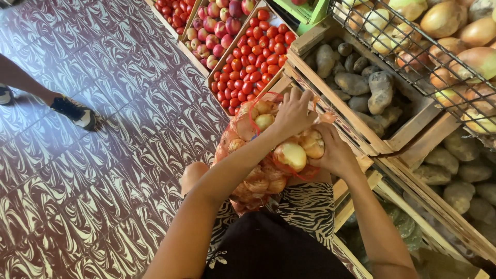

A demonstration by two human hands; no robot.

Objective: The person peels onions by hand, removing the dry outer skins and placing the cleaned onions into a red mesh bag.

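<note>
Shop floor (93, 170) is swirly maroon-and-cream tile, with wooden crates of tomatoes (250, 57) far and potatoes (356, 77) to the right. The onion sack (261, 165), orange mesh, rests against the person's knee near the middle, long axis running near-to-far, its open neck pointing far. Left hand (294, 111) fingers are bunched tight on the neck; right hand (336, 152) cups the sack's side, fingers wrapped on it.
</note>
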